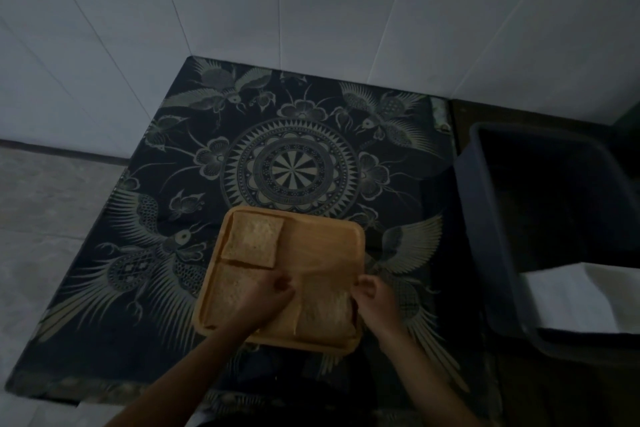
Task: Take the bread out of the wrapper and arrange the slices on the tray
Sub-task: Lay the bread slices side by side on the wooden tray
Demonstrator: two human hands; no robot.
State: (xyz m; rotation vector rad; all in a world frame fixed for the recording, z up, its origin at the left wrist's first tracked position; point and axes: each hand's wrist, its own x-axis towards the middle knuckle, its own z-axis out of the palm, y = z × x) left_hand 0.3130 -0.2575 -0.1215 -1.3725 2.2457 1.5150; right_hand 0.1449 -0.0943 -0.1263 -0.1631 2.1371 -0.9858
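bread going onto the tray in dim light

i see an orange tray (325, 239) lying on a dark cloth (194, 156) patterned with birds and a round medallion. the cloth covers a low table set against pale walls. the light is poor and the lower part of the view is a bit blurred.

one slice (252, 240) lies flat in the tray's far left corner. a second slice (230, 295) lies in the near left part, touching the first along its near edge, and my left hand (273, 291) covers its right side. the left fingers are curled down, tips pressed at the gap between this slice and the next; i cannot tell whether they pinch anything or only rest there.

a third slice (323, 312) sits in the near right part of the tray. it looks filmy and pale, so some wrapper may be over it, but i cannot be sure. my right hand (372, 293) is at its far right corner, fingers bent in and closed on that edge.

the far right quarter of the tray is bare.

to the right of the table stands a dark bin (485, 218), with a white sheet (575, 298) showing beside it.
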